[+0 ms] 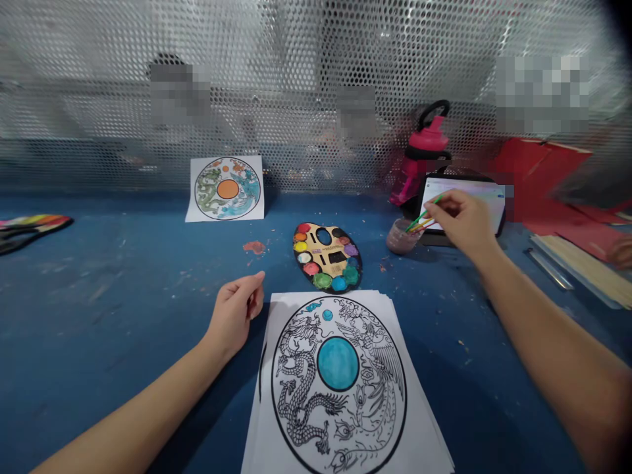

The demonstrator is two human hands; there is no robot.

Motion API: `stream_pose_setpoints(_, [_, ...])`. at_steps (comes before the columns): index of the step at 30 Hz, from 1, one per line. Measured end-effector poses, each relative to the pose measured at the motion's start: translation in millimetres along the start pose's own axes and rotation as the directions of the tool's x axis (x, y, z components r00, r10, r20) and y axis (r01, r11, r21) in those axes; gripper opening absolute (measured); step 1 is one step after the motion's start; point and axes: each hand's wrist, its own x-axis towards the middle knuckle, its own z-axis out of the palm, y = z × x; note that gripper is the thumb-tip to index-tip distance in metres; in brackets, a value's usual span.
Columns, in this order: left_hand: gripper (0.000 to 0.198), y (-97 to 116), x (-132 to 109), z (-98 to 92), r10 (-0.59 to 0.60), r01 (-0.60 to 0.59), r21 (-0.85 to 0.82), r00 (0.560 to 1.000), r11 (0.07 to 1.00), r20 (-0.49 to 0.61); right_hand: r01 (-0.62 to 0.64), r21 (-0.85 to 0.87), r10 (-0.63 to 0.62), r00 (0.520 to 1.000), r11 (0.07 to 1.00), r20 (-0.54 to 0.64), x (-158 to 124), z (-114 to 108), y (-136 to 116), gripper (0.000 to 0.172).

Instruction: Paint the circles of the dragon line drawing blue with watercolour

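Note:
My right hand (461,220) pinches a green brush (424,214) whose lower end is in a small jar (402,237) of murky water; a yellow-orange brush stands in the same jar beneath my fingers. Loosely curled, my left hand (237,313) rests on the blue table beside the paper stack, with nothing visible in it. The top sheet (340,421) shows a dragon and phoenix in a circle, its centre disc painted blue. Just beyond the paper lies a paint palette (328,257) with several colours.
A coloured reference print (226,187) leans against the perforated metal screen (296,85). Behind the jar are a tablet (464,197) and a pink bottle (419,161). Red material (548,184), a pen and a person's hand (621,252) are at the right; another palette (34,227) lies far left.

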Motion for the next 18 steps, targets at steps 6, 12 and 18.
stream_pose_setpoints(6, [0.046, 2, -1, 0.6, -0.002, 0.002, 0.014, 1.000, 1.000, 0.004, 0.105, 0.011, -0.106, 0.979, 0.994, 0.176, -2, 10, -16, 0.020])
stream_pose_setpoints(12, [0.046, 1, 0, -0.1, -0.008, 0.008, 0.030, 1.000, 1.000, 0.009, 0.083, -0.198, -0.091, 0.995, 0.977, -0.034, 1, -9, -1, 0.018])
stream_pose_setpoints(18, [0.047, 0, 0, -0.5, -0.016, 0.016, 0.042, 1.000, 0.999, 0.008, -0.151, -0.161, 0.068, 0.899, 0.975, -0.432, 5, -26, 41, 0.046])
